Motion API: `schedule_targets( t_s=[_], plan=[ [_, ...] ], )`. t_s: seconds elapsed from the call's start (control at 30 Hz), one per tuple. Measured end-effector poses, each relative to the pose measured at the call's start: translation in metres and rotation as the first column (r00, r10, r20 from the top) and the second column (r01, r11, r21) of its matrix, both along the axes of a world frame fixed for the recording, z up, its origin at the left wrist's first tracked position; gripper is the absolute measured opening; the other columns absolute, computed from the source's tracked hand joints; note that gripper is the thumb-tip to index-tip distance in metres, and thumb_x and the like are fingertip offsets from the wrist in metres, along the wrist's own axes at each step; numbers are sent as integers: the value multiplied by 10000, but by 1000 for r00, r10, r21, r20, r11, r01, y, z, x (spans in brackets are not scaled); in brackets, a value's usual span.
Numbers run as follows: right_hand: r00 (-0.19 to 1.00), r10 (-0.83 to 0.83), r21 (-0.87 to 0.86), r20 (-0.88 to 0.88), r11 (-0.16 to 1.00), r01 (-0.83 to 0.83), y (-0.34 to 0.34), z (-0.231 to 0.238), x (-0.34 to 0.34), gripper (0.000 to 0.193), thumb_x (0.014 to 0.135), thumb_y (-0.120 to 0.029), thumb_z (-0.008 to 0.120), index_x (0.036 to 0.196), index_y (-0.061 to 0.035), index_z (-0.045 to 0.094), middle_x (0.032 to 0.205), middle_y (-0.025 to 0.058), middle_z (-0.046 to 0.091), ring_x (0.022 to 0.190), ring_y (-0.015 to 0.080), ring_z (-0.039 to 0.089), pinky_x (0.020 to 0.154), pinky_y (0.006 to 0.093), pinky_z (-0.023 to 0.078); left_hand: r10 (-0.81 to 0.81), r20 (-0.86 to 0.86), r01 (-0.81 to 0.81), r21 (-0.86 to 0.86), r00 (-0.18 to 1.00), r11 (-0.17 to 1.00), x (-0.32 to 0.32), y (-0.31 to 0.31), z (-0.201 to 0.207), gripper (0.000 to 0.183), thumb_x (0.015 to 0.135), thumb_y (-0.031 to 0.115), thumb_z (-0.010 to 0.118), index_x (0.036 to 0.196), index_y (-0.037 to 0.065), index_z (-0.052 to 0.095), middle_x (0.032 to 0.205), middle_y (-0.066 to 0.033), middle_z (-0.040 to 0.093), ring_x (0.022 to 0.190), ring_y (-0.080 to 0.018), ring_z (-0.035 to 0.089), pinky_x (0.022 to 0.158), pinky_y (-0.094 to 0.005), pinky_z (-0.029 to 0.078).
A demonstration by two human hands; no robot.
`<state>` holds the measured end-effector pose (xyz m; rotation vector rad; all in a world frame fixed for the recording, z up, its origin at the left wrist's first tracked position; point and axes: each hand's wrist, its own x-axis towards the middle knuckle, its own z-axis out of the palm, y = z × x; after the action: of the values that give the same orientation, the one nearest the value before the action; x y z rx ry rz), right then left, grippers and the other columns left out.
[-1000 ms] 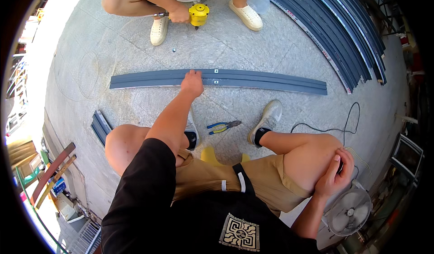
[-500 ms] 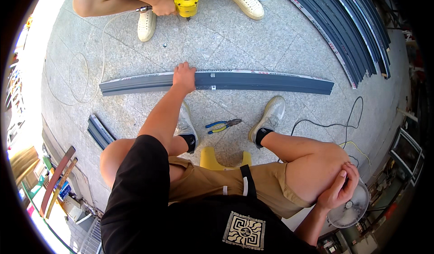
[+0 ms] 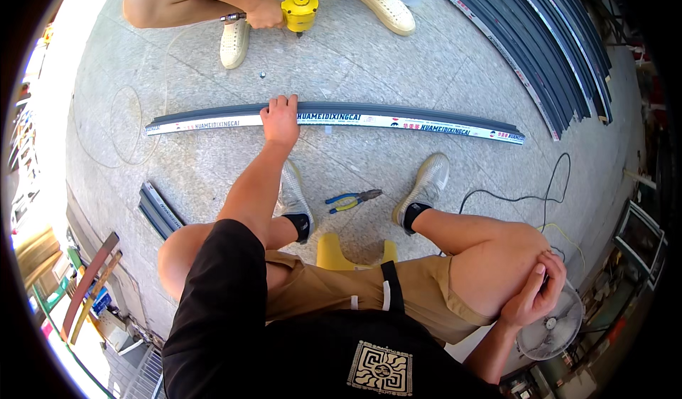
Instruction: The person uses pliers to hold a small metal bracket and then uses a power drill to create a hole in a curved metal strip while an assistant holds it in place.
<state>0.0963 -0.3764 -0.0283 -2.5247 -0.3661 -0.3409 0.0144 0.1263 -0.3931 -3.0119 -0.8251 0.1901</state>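
Note:
My left hand [image 3: 282,118] is closed over the upper edge of a long dark-grey metal profile [image 3: 412,121], left of its middle. The profile lies crosswise on the floor in front of my feet, and a white printed film strip on it faces me. Over on my right knee rests my right hand [image 3: 534,291], its fingers loosely bent, the thumb apart and no object visible in it. Pliers [image 3: 355,200] with blue and yellow handles lie on the floor between my shoes.
Across from me, another person's hand [image 3: 266,13] holds a yellow power tool [image 3: 299,11]. Long grey profiles [image 3: 526,44] are stacked at the far right. A short profile piece [image 3: 159,211] lies by my left knee. A black cable [image 3: 515,198] and a fan [image 3: 550,324] are on the right.
The profile has been turned about its length by my left hand, so the white strip now faces me instead of its grey side with small clips. My right hand stays put.

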Motion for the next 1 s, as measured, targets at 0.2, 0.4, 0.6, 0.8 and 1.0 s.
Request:
schedule_targets(
  t_s=[0.2,0.4,0.6,0.8,1.0],
  plan=[
    [1000,12,10,-18,1000,-12,-1,1,0,137,1050,-8,577,1077,70,686,1149,171,709,1157,307,648,1100,440,473,2,-8,-2,20,1000,1000,-7,-6,-5,563,794,139,842,1317,176,636,1181,-61,609,1172,-277,603,944,-474,489],
    [1000,26,0,-18,1000,-26,2,1,1,136,1051,-9,579,1079,65,689,1150,168,712,1157,304,650,1103,442,475,-48,29,47,29,998,998,-27,-19,-5,400,907,109,675,1305,138,644,1118,-63,599,1124,-268,598,944,-436,461],
    [1000,4,10,9,1000,-4,8,0,1,149,1005,3,584,1058,71,705,1121,192,700,1095,329,659,1059,467,504,-91,55,90,19,994,996,-37,-37,3,681,753,320,912,1317,99,599,1335,-72,567,1234,-278,559,1049,-450,430],
    [1000,0,29,8,1000,0,6,0,-1,137,1008,1,603,1054,67,714,1119,192,709,1094,323,665,1061,456,504,-96,-35,94,-52,995,994,-43,-45,22,832,738,423,941,1386,82,546,1425,-109,532,1276,-299,539,1084,-475,414],
    [1000,-1,-15,7,1000,2,1,1,-4,142,1057,-27,598,1073,61,709,1136,173,727,1126,294,669,1067,425,501,-35,-198,17,-90,980,996,-46,-57,21,857,748,386,943,1433,95,518,1437,-114,534,1271,-299,556,1058,-447,450]
  ],
)
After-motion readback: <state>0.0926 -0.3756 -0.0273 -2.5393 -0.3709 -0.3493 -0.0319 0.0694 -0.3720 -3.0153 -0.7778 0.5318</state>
